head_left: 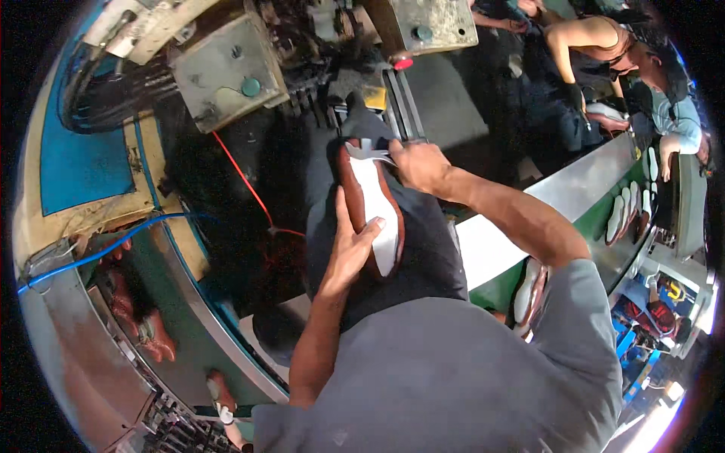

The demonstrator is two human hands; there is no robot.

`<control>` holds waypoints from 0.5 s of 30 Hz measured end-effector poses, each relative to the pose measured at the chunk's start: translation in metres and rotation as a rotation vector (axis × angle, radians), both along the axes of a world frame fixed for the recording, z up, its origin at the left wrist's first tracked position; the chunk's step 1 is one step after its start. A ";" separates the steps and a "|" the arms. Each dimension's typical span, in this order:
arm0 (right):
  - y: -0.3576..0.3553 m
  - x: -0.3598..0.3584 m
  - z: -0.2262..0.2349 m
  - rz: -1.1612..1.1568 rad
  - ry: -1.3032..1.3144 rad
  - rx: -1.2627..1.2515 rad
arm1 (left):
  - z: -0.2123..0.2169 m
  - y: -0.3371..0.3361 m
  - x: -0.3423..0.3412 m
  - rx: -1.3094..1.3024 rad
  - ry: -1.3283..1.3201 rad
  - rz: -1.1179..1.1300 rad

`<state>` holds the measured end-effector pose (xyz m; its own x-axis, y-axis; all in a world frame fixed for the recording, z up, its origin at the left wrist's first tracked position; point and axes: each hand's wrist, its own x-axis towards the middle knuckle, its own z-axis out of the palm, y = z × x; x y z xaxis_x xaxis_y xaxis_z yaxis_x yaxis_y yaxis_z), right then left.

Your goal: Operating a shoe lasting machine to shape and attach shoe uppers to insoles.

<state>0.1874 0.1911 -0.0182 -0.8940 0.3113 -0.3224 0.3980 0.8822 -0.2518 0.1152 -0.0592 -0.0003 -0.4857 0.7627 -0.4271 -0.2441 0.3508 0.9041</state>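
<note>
Sole up, a brown shoe upper [352, 185] with a white bottom [371, 192] lies across my dark-trousered lap. My left hand [353, 245] grips its lower half, thumb pressed on the white bottom and fingers along the left side. In my right hand [423, 166] is a silvery metal tool that looks like pincers [366, 152]; its head rests at or just over the shoe's far end. My right fingers are wrapped round its handle, and the exact shape of its jaws is too small to tell.
Two machine boxes with green buttons [230, 87] stand ahead. A green conveyor [495, 293] at right carries several white-bottomed shoes [628, 211]; brown uppers [155, 336] lie on the left one. A red cable [245, 181] hangs at left. Co-workers [596, 45] work at far right.
</note>
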 end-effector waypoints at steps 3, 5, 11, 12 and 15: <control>0.007 -0.029 0.054 0.058 0.223 0.025 | -0.013 -0.009 0.001 0.090 -0.098 0.060; -0.017 -0.030 0.082 -0.004 0.693 0.011 | 0.004 -0.016 0.001 0.043 -0.076 0.075; -0.026 -0.016 0.037 0.044 0.076 0.030 | 0.002 -0.026 -0.013 0.165 -0.306 0.207; -0.037 -0.007 0.042 -0.001 0.186 -0.055 | 0.015 -0.040 -0.012 0.242 -0.420 0.257; -0.063 0.005 0.060 -0.155 0.406 -0.176 | 0.036 -0.075 -0.021 0.328 -0.291 0.336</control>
<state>0.1929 0.1285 0.0423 -0.9058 0.4235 -0.0163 0.3606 0.7498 -0.5548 0.0938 -0.1340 0.0360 -0.6226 0.7020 -0.3458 -0.5498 -0.0780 0.8316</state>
